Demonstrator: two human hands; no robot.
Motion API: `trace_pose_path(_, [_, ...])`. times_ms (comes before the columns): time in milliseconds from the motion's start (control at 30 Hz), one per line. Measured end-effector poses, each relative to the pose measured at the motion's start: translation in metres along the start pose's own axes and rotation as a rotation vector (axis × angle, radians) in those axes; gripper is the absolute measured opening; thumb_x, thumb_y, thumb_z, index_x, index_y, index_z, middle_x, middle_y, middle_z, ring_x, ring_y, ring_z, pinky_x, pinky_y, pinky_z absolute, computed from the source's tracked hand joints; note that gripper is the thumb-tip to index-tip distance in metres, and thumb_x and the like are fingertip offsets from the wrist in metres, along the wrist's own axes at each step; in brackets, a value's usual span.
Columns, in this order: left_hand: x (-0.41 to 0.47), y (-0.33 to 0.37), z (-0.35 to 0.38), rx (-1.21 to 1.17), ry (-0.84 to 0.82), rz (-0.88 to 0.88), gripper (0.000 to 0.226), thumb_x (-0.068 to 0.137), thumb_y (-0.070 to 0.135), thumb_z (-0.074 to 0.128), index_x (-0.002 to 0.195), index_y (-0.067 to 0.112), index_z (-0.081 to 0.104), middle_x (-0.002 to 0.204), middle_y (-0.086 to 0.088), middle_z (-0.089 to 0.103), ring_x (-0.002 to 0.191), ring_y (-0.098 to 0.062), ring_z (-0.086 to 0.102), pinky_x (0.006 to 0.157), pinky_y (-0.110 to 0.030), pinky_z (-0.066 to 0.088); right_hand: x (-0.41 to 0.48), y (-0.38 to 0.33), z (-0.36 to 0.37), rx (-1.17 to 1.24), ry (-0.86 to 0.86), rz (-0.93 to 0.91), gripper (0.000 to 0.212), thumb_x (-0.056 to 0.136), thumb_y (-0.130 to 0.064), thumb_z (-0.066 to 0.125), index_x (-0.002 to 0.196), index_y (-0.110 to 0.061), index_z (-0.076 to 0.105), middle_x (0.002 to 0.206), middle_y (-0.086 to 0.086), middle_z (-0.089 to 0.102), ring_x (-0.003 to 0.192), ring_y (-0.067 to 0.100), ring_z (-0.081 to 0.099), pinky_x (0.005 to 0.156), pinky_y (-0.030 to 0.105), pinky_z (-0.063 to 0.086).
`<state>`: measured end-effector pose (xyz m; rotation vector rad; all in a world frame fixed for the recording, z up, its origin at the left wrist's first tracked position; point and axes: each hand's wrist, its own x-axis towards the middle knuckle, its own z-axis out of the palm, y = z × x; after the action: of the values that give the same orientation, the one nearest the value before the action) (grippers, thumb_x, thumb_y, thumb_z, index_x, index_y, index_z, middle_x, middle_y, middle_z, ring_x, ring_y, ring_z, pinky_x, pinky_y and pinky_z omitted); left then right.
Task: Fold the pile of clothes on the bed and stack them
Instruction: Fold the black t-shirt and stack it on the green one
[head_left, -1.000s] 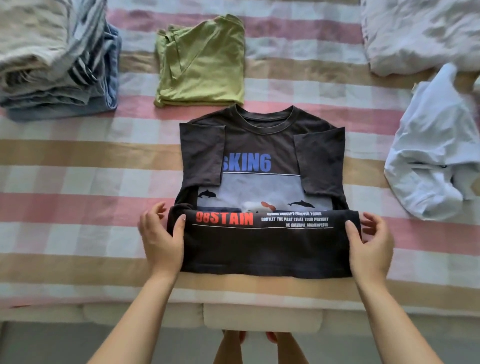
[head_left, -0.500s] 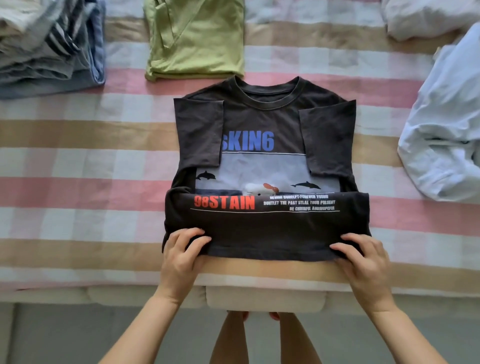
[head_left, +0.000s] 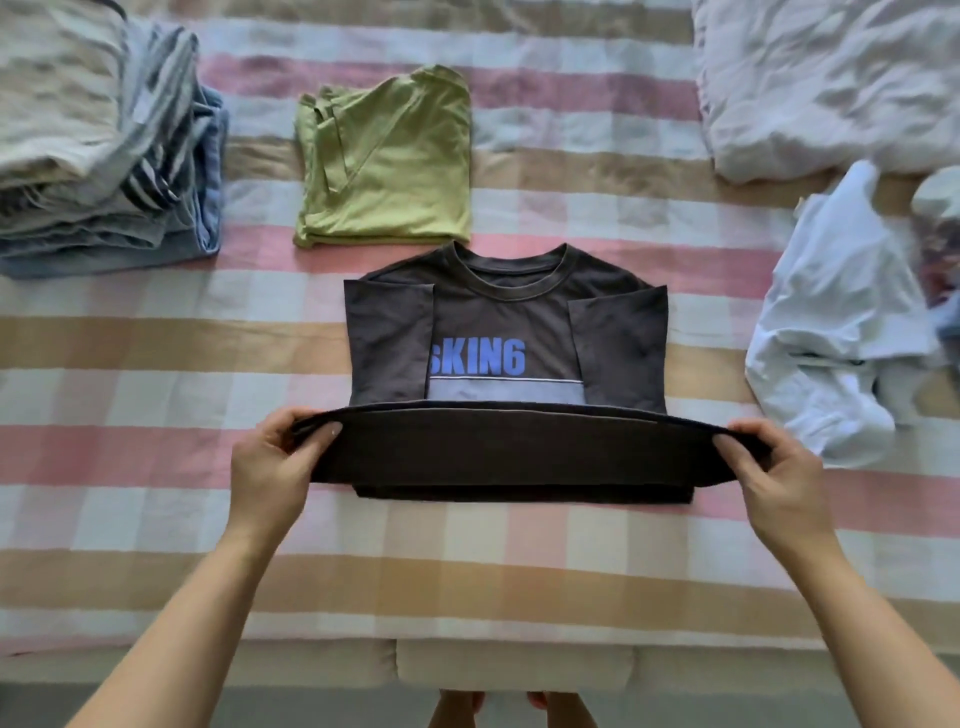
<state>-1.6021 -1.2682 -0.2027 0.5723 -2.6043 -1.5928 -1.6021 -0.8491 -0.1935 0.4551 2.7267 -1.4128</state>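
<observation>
The black T-shirt (head_left: 498, 322) lies face up near the middle of the bed (head_left: 156, 364), neck hole pointing away from the person. Its 2 sleeves are folded inward over the chest, one on either side of blue lettering that reads "SKIN6" above a pale blue panel. The lower part of the shirt is doubled over and raised off the sheet as a dark band stretched between the 2 hands, and this band hides the rest of the print.

The left hand (head_left: 275, 457) grips the band's left end. Its fingers (head_left: 291, 421) curl over the top edge, and the thumb presses the cloth from the near side. The right hand (head_left: 774, 467) grips the right end the same way, fingers (head_left: 748, 431) hooked over the fold with the cloth pinched inside. The fabric runs taut from one grip to the other and bows slightly upward in the middle. Beneath it, a flat layer of the shirt rests on the sheet.

Just beyond the collar lies a folded green T-shirt (head_left: 395, 171), close to the black one but apart from it. Far left sits a stack of folded clothes (head_left: 93, 156) in grey, striped and blue fabrics. To the right, a crumpled white garment (head_left: 841, 332) lies well clear of the right hand, with rumpled white bedding (head_left: 831, 78) behind it at the far right corner. The sheet is checked in pink, tan and white bands.
</observation>
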Motion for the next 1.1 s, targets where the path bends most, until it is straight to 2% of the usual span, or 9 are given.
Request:
trace_pose_path(100, [0.036, 0.012, 0.011, -0.117, 0.07, -0.02, 0.015, 0.084, 0.003, 0.063, 0.08, 0.018, 0.064, 0.067, 0.016, 0.066, 0.062, 0.009, 0.058, 0.061, -0.006, 0.044, 0.046, -0.018, 0.01, 0.078, 0.082, -0.013, 0.002, 0.087, -0.007, 0.061, 0.088, -0.007, 0.061, 0.069, -0.015, 0.06, 0.064, -0.012, 0.055, 0.061, 0.001, 0.039])
trace_pose_path(267, [0.102, 0.014, 0.035, -0.136, 0.138, -0.023, 0.01, 0.087, 0.009, 0.063, 0.081, 0.017, 0.062, 0.075, 0.009, 0.061, 0.061, 0.009, 0.056, 0.063, -0.01, 0.046, 0.124, -0.034, 0.036, 0.064, 0.107, -0.082, 0.002, 0.088, -0.012, 0.06, 0.089, -0.013, 0.058, 0.074, -0.011, 0.054, 0.063, -0.012, 0.051, 0.061, 0.002, 0.037])
trace_pose_path(467, [0.155, 0.004, 0.061, -0.044, 0.137, -0.048, 0.005, 0.086, 0.016, 0.064, 0.084, 0.012, 0.063, 0.071, 0.011, 0.059, 0.064, 0.0, 0.052, 0.058, -0.007, 0.041, 0.183, -0.019, 0.065, -0.033, 0.098, -0.089, 0.004, 0.088, -0.016, 0.061, 0.088, -0.017, 0.058, 0.085, 0.002, 0.059, 0.077, 0.013, 0.053, 0.066, 0.007, 0.037])
trace_pose_path(600, [0.161, -0.001, 0.068, -0.034, 0.129, -0.106, 0.008, 0.085, 0.019, 0.066, 0.085, 0.012, 0.063, 0.073, 0.01, 0.061, 0.065, 0.0, 0.054, 0.06, -0.01, 0.043, 0.189, -0.008, 0.07, -0.115, 0.094, -0.008, 0.013, 0.086, -0.021, 0.064, 0.095, -0.012, 0.061, 0.091, 0.002, 0.061, 0.084, 0.015, 0.055, 0.072, 0.021, 0.038])
trace_pose_path(733, [0.146, 0.0, 0.058, -0.072, 0.116, -0.163, 0.014, 0.089, 0.028, 0.06, 0.096, 0.017, 0.057, 0.083, 0.013, 0.06, 0.075, 0.001, 0.055, 0.067, -0.009, 0.044, 0.165, -0.021, 0.063, 0.059, 0.093, 0.095, 0.036, 0.085, -0.021, 0.066, 0.117, -0.013, 0.052, 0.106, -0.002, 0.056, 0.09, 0.008, 0.054, 0.075, 0.006, 0.041])
trace_pose_path(800, [0.123, -0.005, 0.051, -0.138, 0.101, -0.233, 0.017, 0.091, 0.03, 0.056, 0.103, 0.017, 0.054, 0.088, 0.008, 0.06, 0.079, -0.006, 0.055, 0.072, -0.02, 0.045, 0.133, -0.024, 0.056, 0.088, 0.115, 0.148, 0.045, 0.085, -0.018, 0.066, 0.124, -0.012, 0.047, 0.109, -0.002, 0.052, 0.088, 0.007, 0.053, 0.067, -0.003, 0.038])
trace_pose_path(867, [0.089, -0.012, 0.043, -0.197, 0.095, -0.312, 0.019, 0.092, 0.028, 0.054, 0.106, 0.016, 0.053, 0.098, -0.001, 0.061, 0.086, -0.013, 0.054, 0.073, -0.028, 0.044, 0.091, -0.017, 0.05, 0.016, 0.128, 0.197, 0.045, 0.083, -0.017, 0.068, 0.123, -0.009, 0.049, 0.106, 0.003, 0.054, 0.087, 0.014, 0.054, 0.069, 0.002, 0.041])
trace_pose_path(967, [0.033, -0.02, 0.034, -0.131, 0.128, -0.344, 0.013, 0.092, 0.027, 0.054, 0.099, 0.017, 0.057, 0.095, 0.0, 0.064, 0.085, -0.013, 0.057, 0.073, -0.027, 0.045, 0.028, -0.003, 0.047, -0.112, 0.124, 0.314, 0.032, 0.084, -0.021, 0.066, 0.113, -0.01, 0.057, 0.093, 0.004, 0.06, 0.08, 0.019, 0.054, 0.073, 0.027, 0.039])
trace_pose_path(1100, [-0.003, -0.018, 0.035, -0.081, 0.151, -0.388, 0.009, 0.086, 0.022, 0.063, 0.078, 0.021, 0.059, 0.077, 0.005, 0.064, 0.073, -0.01, 0.058, 0.068, -0.024, 0.046, -0.006, 0.007, 0.057, 0.046, 0.112, 0.523, 0.023, 0.089, -0.029, 0.06, 0.098, -0.007, 0.061, 0.083, 0.008, 0.063, 0.066, 0.022, 0.06, 0.05, 0.027, 0.05])
